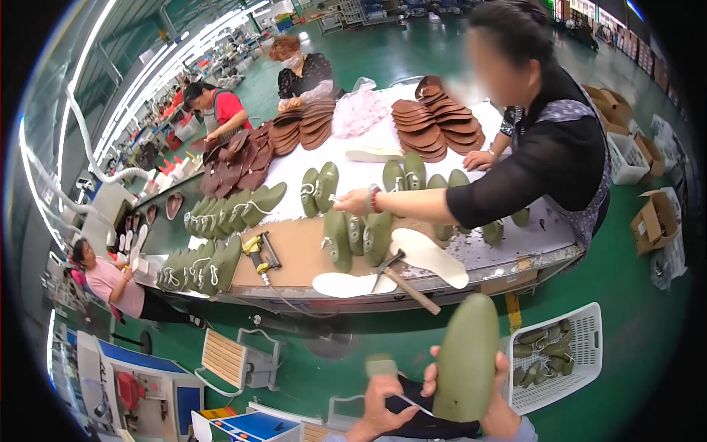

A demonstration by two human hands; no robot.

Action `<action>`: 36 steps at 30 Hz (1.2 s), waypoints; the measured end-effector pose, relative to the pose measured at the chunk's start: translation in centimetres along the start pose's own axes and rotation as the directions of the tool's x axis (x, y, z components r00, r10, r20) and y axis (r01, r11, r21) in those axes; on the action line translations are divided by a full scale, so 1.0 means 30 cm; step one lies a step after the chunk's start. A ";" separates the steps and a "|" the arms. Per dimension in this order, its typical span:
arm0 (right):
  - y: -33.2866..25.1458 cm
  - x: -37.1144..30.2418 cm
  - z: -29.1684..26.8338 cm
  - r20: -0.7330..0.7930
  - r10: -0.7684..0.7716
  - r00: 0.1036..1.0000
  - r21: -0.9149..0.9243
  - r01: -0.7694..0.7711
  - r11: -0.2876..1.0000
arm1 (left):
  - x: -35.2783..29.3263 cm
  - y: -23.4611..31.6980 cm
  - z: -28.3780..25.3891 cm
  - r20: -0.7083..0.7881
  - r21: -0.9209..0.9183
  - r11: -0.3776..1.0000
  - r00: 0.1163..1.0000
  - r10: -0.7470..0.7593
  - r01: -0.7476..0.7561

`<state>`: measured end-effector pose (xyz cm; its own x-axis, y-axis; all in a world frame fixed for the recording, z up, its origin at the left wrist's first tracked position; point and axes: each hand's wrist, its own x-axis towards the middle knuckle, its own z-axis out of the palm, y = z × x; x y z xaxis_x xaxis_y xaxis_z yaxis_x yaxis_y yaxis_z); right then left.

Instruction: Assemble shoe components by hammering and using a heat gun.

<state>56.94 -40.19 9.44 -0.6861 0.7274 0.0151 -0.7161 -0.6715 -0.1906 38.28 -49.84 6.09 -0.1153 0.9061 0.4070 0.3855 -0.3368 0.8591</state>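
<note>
**Green shoe last [468, 361] in the right hand [502, 401], crowded table [530, 267] just beyond**

So the last is held up in the air just short of the table's near edge, standing on end with a rounded end up and leaning slightly right. Right hand's got a proper grip on it, thumb on one side, fingers curled round the other. Left hand [384, 409] is right by the lower end, fingers bent in around a thin pale strip [416, 403] that reaches toward the last. There's also a blurry green bit [381, 366] up by that hand, can't tell what it is or if it's gripped.

On the table, a hammer [416, 292] lies over two white insoles [427, 258] at the near edge, handle poking out past it. Further left along that edge there's a yellow-and-black air tool [258, 254], then rows of green lasts with white laces [193, 269] toward the near left corner. A co-worker [541, 169] at the right edge has an arm across the surface, hand by more lasts. Brown leather pieces [423, 125] are stacked toward the far edge. White plastic basket [591, 335] of green lasts sits off the near edge, right side.
</note>
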 end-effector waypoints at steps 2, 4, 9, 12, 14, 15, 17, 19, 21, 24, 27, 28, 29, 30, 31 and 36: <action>0.071 0.152 0.022 0.106 0.162 0.981 -0.071 -0.155 0.985 | 0.088 0.017 -0.112 -0.081 0.011 0.999 0.996 0.032 -0.031; 0.161 0.306 0.101 0.127 0.232 0.964 0.105 -0.245 0.964 | 0.069 -0.051 -0.211 0.375 -0.155 0.969 0.919 -0.122 0.192; 0.287 0.648 0.142 -0.068 0.360 0.930 -0.117 -0.366 0.923 | 0.100 -0.006 -0.451 0.157 -0.146 0.785 0.797 -0.583 0.603; 0.393 0.781 0.092 -0.311 0.403 0.861 -0.265 -0.485 0.833 | 0.170 -0.015 -0.532 -0.333 -0.235 0.877 0.813 -0.477 0.418; 0.417 0.852 0.010 -0.356 0.467 0.809 -0.337 -0.578 0.744 | 0.255 -0.025 -0.584 -0.339 -0.633 0.749 0.798 -0.498 0.198; 0.425 0.884 -0.083 -0.362 0.263 0.894 -0.682 -0.447 0.579 | 0.308 0.001 -0.612 -0.359 -0.557 0.805 0.815 -0.455 0.204; 0.403 0.985 -0.219 -0.276 -0.079 0.958 -0.957 -0.265 0.118 | 0.415 0.060 -0.640 -0.413 -0.497 0.817 0.749 -0.518 0.292; 0.369 1.116 -0.287 -0.254 -0.225 0.941 -0.962 -0.271 -0.047 | 0.467 0.032 -0.691 -0.374 -0.539 0.802 0.780 -0.502 0.258; 0.357 1.244 -0.342 -0.148 -0.396 0.906 -0.873 -0.308 -0.379 | 0.560 0.019 -0.710 -0.392 -0.492 0.830 0.785 -0.480 0.262; 0.380 1.357 -0.468 -0.273 -0.346 0.897 -0.797 -0.413 -0.440 | 0.663 -0.040 -0.771 -0.359 -0.473 0.842 0.815 -0.454 0.261; 0.368 1.373 -0.559 -0.223 -0.431 0.874 -0.834 -0.400 -0.381 | 0.727 -0.095 -0.850 -0.325 -0.397 0.869 0.841 -0.433 0.294; 0.342 1.370 -0.600 -0.229 -0.452 0.862 -0.825 -0.419 -0.380 | 0.738 -0.122 -0.867 -0.303 -0.411 0.862 0.848 -0.435 0.296; 0.313 1.359 -0.641 -0.187 -0.487 0.853 -0.834 -0.400 -0.381 | 0.745 -0.153 -0.879 -0.214 -0.498 0.814 0.868 -0.449 0.299; 0.294 1.350 -0.649 -0.145 -0.525 0.838 -0.842 -0.384 -0.380 | 0.758 -0.187 -0.894 -0.116 -0.577 0.755 0.885 -0.452 0.310; 0.270 1.361 -0.657 -0.149 -0.553 0.820 -0.831 -0.407 -0.380 | 0.773 -0.240 -0.883 -0.133 -0.659 0.726 0.919 -0.372 0.198; 0.167 1.393 -0.435 0.267 -0.609 0.747 -0.709 -0.275 -0.649 | 0.910 -0.363 -0.847 0.058 -0.825 0.498 0.915 -0.399 0.269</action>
<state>26.37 -11.30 -3.70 -0.1107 0.9142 0.3898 0.7447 0.3360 -0.5766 7.67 -27.95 15.74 -0.2065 0.9784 0.0114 -0.5942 -0.1346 0.7930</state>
